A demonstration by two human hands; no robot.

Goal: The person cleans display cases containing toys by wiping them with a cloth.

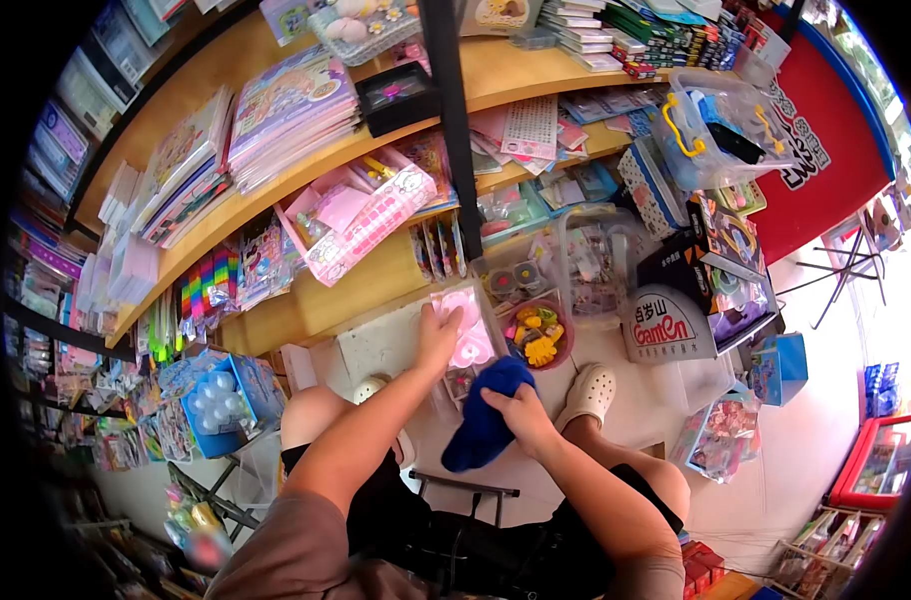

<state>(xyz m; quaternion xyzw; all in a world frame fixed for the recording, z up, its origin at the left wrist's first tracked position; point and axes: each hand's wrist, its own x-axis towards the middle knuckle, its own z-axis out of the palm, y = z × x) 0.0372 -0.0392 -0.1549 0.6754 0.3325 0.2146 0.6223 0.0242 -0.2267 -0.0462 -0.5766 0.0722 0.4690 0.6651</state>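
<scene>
My right hand (522,412) is closed on a dark blue cloth (484,425), which hangs bunched in front of my knees. My left hand (440,335) reaches forward, its fingers closed at the edge of a pink flat item (472,335) with round shapes on it. This item lies at a clear plastic box on the floor; its exact kind is hard to make out. Just right of it stands a pink round basket (566,352) with yellow flower-like pieces (538,336) inside.
Wooden shelves (276,295) hold stacked books (294,110) and a pink box (371,225). On the right are a carton (666,325), a clear bin with yellow handles (721,135) and a blue box (779,368). A blue bin (221,400) stands left. A folding stool frame (466,487) is below me.
</scene>
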